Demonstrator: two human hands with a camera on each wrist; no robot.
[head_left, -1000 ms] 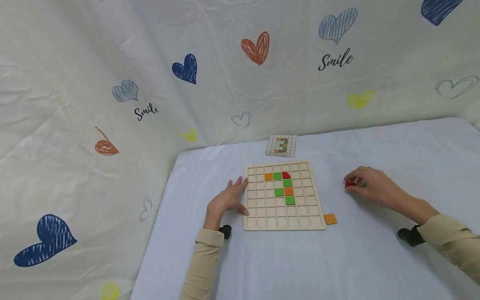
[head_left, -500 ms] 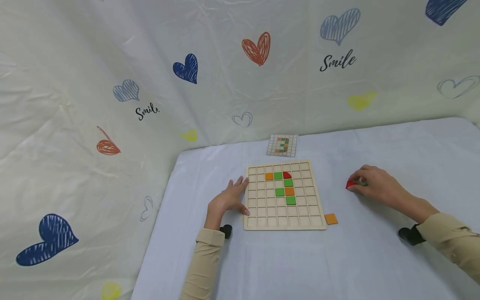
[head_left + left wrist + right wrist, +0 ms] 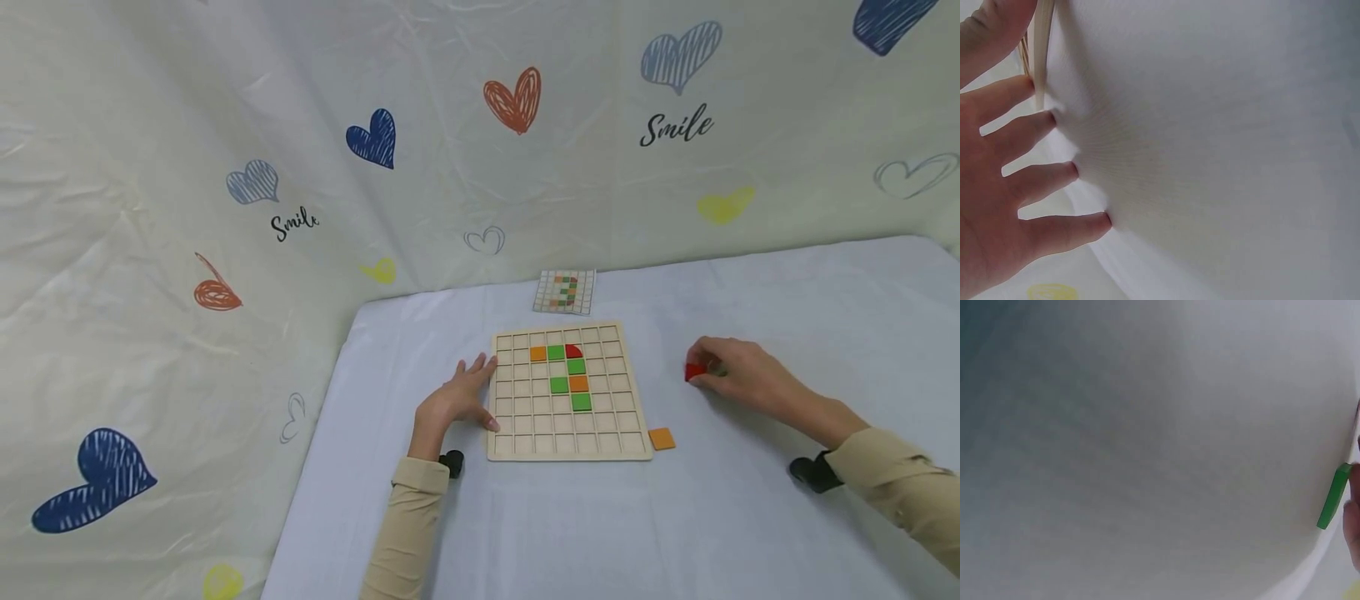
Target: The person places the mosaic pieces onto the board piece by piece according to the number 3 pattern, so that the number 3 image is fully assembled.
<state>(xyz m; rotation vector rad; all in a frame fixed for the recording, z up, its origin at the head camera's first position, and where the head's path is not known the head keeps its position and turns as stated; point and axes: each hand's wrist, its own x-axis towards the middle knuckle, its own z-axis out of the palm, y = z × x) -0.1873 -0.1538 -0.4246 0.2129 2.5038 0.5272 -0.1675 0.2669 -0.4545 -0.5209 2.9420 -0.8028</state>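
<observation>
My left hand (image 3: 452, 402) spreads its fingers (image 3: 1063, 234) at the left edge of a wooden grid board (image 3: 532, 425), thumb and fingertips touching it or the cloth beside it. Orange, green and red tiles fill some of the board's squares, among them a red rounded tile (image 3: 573, 351) and a green tile (image 3: 581, 402). Right of the board, my right hand (image 3: 746, 375) pinches a red tile (image 3: 694, 372) low over the table. A green tile (image 3: 1334, 497) is at the fingers of that hand; whether they hold it I cannot tell. Most of the right hand lies outside its wrist view.
An orange tile (image 3: 662, 438) lies just off the board's lower right corner. Behind the board is a small pattern card (image 3: 565, 292) with a printed grid of coloured squares. White cloth (image 3: 570, 533) covers the table, and a heart-printed sheet (image 3: 427, 200) hangs behind.
My right hand has shifted slightly left and toward me over the last half second, carrying the red tile. The left hand and board stay where they were.
</observation>
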